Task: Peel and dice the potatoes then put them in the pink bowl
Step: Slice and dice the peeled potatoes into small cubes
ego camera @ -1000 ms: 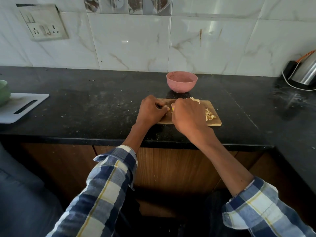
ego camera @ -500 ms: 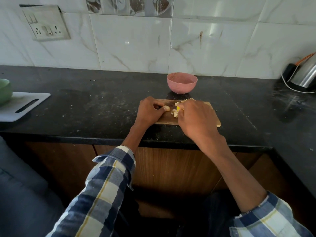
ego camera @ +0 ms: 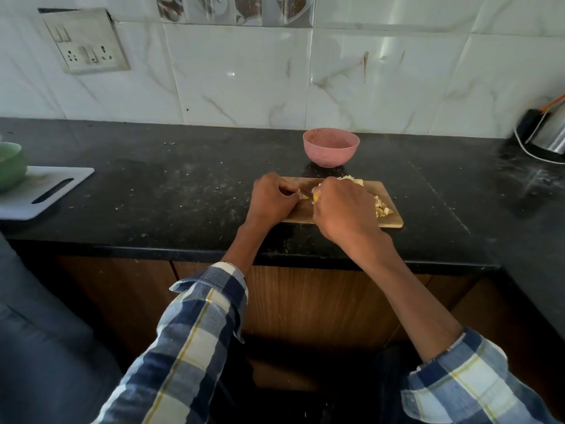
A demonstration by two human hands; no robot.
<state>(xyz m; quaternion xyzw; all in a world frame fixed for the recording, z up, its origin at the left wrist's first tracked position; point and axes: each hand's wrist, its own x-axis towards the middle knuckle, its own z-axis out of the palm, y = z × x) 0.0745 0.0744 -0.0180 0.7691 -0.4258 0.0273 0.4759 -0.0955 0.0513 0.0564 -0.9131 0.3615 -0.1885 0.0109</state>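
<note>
The left hand (ego camera: 270, 198) lay curled on a wooden cutting board (ego camera: 394, 220), its fingertips pinching a small pale potato piece (ego camera: 302, 195). At its 3 o'clock, the right hand (ego camera: 345, 209) was closed around a yellow-handled tool (ego camera: 315, 197), mostly hidden. Rough diced potato (ego camera: 382, 208) was heaped at the right hand's 3 o'clock. The round, matte pink bowl (ego camera: 330, 147) sat just past the board at 12 o'clock on the speckled black countertop (ego camera: 183, 191).
</note>
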